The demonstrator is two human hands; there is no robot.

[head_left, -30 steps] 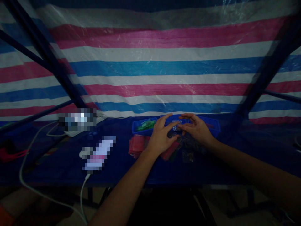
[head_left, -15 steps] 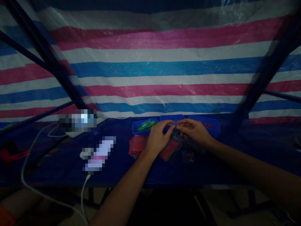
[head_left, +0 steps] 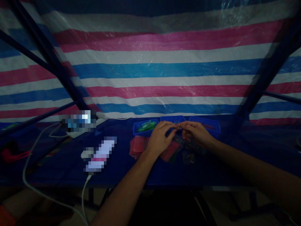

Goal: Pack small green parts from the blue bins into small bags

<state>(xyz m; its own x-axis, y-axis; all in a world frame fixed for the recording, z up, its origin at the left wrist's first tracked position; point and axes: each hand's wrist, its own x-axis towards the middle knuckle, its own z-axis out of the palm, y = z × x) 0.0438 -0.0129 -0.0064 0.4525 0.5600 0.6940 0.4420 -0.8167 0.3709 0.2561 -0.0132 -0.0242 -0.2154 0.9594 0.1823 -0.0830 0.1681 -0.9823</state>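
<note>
My left hand (head_left: 161,137) and my right hand (head_left: 197,131) meet at their fingertips above the middle of the table. Both are closed in a pinch, and what they hold is too small and dark to name. Just beyond the fingers stands a blue bin (head_left: 172,118), partly hidden. To its left, another blue bin (head_left: 135,130) contains green packets (head_left: 147,126). Under and beside my left hand lie red packets (head_left: 137,146). Small clear plastic bags (head_left: 188,157) lie below my right hand, their contents hard to make out.
A third blue bin (head_left: 215,125) stands at the right. Left on the blue table (head_left: 131,172) lie a blurred-out phone (head_left: 101,155) with a white cable (head_left: 85,188) and a round pale object (head_left: 87,153). A striped sheet (head_left: 160,70) hangs behind. Another person's arm (head_left: 21,201) shows lower left.
My fingertips have shifted slightly, and my left thumb has dropped away from the pinch point. The bluish bit seen between the fingers earlier is no longer distinct. The view has moved a little.
</note>
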